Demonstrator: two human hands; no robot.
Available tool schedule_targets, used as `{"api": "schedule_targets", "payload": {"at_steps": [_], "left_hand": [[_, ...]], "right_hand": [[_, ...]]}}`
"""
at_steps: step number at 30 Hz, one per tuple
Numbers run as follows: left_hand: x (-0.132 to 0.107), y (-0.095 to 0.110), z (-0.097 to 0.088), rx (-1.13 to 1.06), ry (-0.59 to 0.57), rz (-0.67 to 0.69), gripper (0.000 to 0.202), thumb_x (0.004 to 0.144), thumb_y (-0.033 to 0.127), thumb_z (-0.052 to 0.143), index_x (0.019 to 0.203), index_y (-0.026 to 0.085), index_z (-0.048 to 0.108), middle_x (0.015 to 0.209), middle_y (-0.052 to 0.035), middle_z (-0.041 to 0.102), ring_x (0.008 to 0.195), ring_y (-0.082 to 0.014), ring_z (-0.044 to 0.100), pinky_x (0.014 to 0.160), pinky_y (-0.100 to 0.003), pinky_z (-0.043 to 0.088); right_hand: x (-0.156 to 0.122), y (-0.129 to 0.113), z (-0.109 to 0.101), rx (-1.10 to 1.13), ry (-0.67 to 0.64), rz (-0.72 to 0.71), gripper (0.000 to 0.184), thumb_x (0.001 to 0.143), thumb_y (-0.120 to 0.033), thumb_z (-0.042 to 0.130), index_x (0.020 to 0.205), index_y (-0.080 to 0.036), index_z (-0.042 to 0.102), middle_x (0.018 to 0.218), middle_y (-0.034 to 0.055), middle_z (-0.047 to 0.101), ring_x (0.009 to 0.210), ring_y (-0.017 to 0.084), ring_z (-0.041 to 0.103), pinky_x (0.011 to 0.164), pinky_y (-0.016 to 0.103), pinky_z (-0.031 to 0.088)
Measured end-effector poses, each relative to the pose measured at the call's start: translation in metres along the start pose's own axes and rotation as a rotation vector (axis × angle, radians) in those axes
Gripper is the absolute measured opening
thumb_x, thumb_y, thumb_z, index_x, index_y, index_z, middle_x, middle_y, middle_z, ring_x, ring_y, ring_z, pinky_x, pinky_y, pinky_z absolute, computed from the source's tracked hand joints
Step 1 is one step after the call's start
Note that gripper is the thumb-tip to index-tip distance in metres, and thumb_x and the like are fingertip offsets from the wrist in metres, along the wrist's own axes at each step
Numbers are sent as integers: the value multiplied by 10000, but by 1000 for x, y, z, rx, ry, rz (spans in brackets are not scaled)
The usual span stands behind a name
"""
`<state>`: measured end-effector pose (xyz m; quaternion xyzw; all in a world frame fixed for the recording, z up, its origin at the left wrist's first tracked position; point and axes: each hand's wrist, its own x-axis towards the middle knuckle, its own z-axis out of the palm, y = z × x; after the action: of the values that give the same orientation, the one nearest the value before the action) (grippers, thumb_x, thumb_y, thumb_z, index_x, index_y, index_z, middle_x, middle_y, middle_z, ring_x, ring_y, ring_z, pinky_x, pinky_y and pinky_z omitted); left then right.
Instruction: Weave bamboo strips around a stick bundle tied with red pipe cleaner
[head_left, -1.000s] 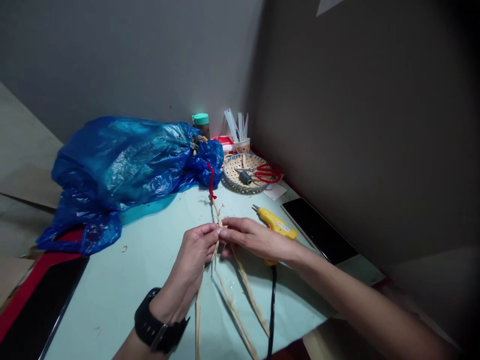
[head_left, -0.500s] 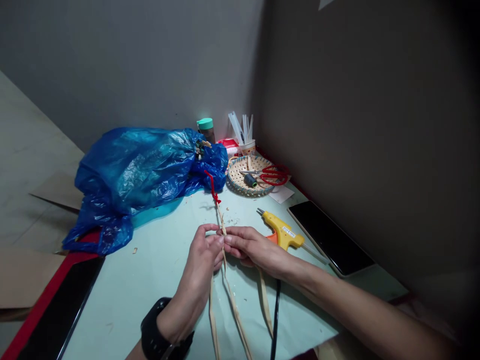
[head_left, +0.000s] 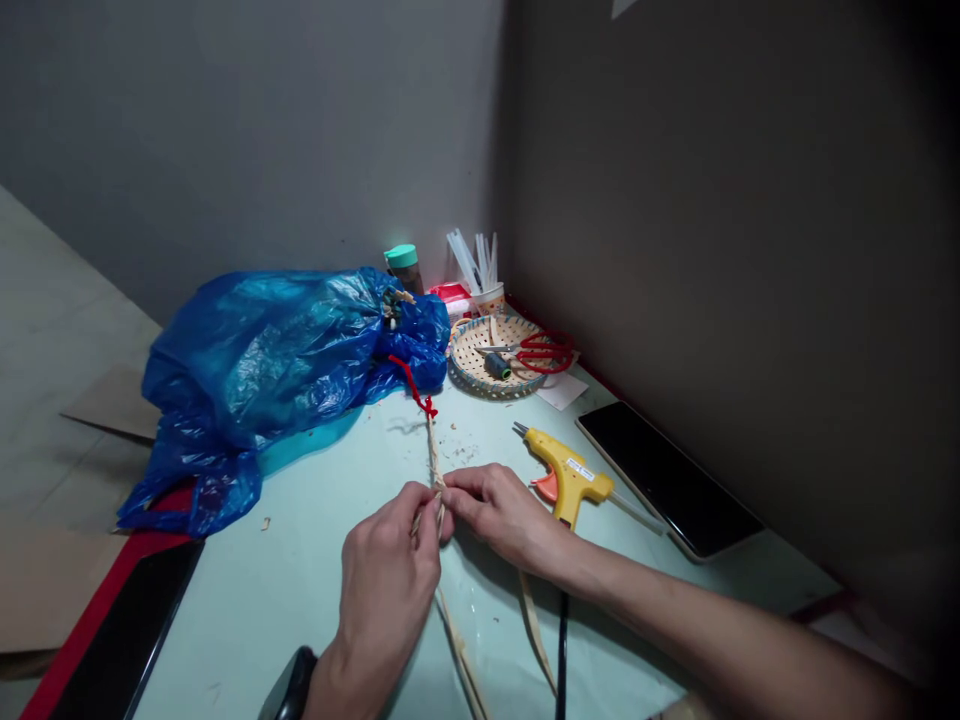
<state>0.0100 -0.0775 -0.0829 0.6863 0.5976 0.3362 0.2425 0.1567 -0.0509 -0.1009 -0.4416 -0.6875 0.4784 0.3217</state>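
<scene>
The pale braid (head_left: 433, 448) sits just above the near middle of the desk (head_left: 300, 620), its far end tied to a red cord (head_left: 409, 378) that angles off to the left. From where I stand, 2 hands meet on it: the left hand (head_left: 390, 570) and the right hand (head_left: 504, 517) both pinch it between thumb and fingers, tips nearly touching. It looks feather-light, dry and fibrous, pliable but a bit springy, not slippery; I'd guess a hard pull could split a strand. The best hold seems right at the crossing, where the plait ends. Below, flat loose strips (head_left: 460, 655) trail towards the near edge, papery and slightly curled; another strip (head_left: 534, 625) hangs below the right wrist.

To the right lies a yellow glue gun (head_left: 574, 482), smooth hard plastic, with a glossy black slab-shaped device (head_left: 671, 480) beyond it. Further back, a round woven basket (head_left: 463, 374) holds red-handled scissors (head_left: 546, 353) and a dark spool (head_left: 497, 366). On the left slumps a crinkled, shiny blue plastic bag (head_left: 277, 350).
</scene>
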Motion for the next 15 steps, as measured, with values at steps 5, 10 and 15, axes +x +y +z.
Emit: {"api": "schedule_targets", "payload": {"at_steps": [5,10,15], "left_hand": [[-3,-2,-1,16,84,49,70,753,250,630,732,242,696,734,-46,681,651,-202,569,646,-271,351],[0,2,-6,-69,-45,-136,181,792,352,607,678,224,666,560,-9,610,476,-150,484,500,-242,342],[-10,-5,13,79,81,201,128,818,239,584,732,200,671,653,-31,649,573,-162,588,564,-240,408]], "right_hand": [[0,1,-1,16,16,-21,314,908,-243,429,688,-145,630,626,-14,599,598,95,497,600,197,348],[0,-1,-3,121,10,9,322,893,-274,472,639,-137,615,567,-21,534,585,95,470,611,208,341],[-2,-1,2,607,-25,247,269,850,-297,545,981,-103,677,534,-37,485,497,76,393,533,206,292]]}}
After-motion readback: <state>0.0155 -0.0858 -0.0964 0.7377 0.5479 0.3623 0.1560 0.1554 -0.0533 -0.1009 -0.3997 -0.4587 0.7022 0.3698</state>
